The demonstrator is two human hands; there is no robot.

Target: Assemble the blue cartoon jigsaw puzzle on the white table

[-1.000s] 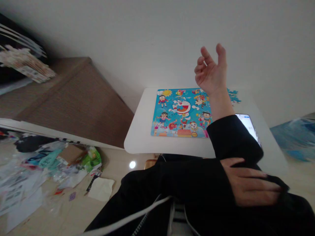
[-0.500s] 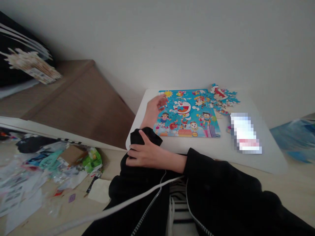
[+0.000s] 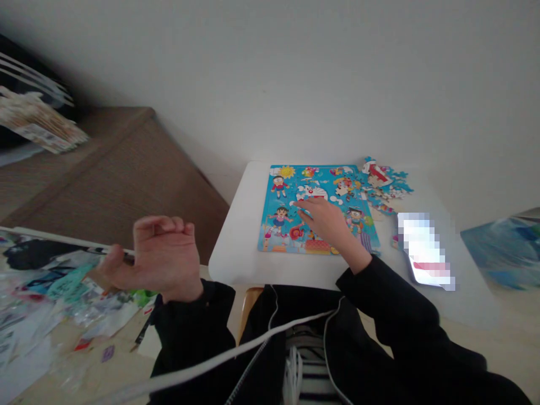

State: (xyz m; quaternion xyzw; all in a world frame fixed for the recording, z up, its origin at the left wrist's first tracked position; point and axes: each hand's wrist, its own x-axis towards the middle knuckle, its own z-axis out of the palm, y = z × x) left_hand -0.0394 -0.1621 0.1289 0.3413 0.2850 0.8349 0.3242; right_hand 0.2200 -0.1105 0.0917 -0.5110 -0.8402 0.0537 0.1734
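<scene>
A cartoon jigsaw puzzle (image 3: pixel 363 228), mostly blue with a white cat character in its middle, lies on a white table. My right hand (image 3: pixel 323 219) reaches over its centre, fingers stretched to the left with the tips at or just above the picture. No piece can be made out in that hand, and it covers part of the character. Off the table's left side, my left hand (image 3: pixel 166 259) is raised with the palm showing, fingers bent and thumb apart, holding nothing. Loose puzzle pieces (image 3: pixel 390 180) are heaped at the puzzle's upper right corner.
A phone (image 3: pixel 426 247) with a blurred lit screen lies on the table (image 3: pixel 236 236) at the right. A brown cabinet (image 3: pixel 169 169) stands at left, carrying a bundle of cotton swabs (image 3: pixel 42 121). Bags and papers litter the floor below it. A white cord (image 3: pixel 202 368) crosses my front.
My right hand has left the left sleeve and moved onto the puzzle's centre. My left hand has moved off the puzzle's left edge, up and out to the left.
</scene>
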